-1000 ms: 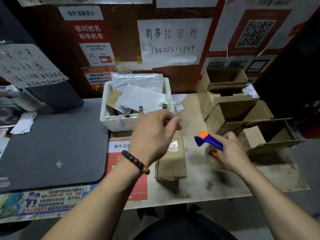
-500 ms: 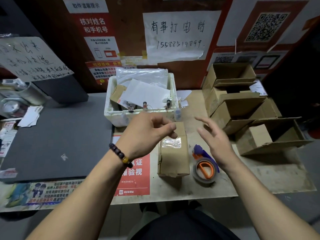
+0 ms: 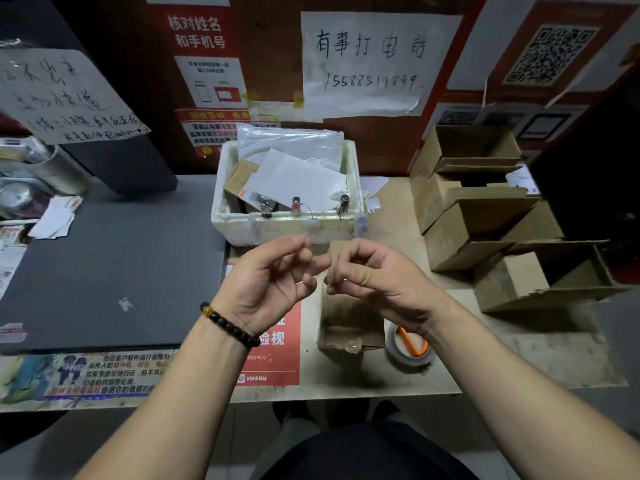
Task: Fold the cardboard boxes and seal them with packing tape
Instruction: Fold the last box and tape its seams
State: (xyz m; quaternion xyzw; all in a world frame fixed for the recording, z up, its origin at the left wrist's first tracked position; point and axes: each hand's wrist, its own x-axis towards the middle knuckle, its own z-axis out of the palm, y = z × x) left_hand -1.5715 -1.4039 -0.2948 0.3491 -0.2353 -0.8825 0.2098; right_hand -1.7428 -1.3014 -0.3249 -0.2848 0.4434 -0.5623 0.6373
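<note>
In the head view, the left hand [image 3: 273, 282] and right hand [image 3: 374, 275] meet above the table [image 3: 485, 358], fingers curled and pinching together; whether they grip a clear scrap of tape I cannot tell. Under them lies the sealed box [image 3: 349, 323], the tape roll [image 3: 410, 346] just right of it. Open boxes [image 3: 485, 216] stack at right, and a foam bin [image 3: 287, 226] sits behind the hands.

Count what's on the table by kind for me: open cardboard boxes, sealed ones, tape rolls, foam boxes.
Open cardboard boxes: 4
Sealed cardboard box: 1
Tape roll: 1
Foam box: 1
Total: 7
</note>
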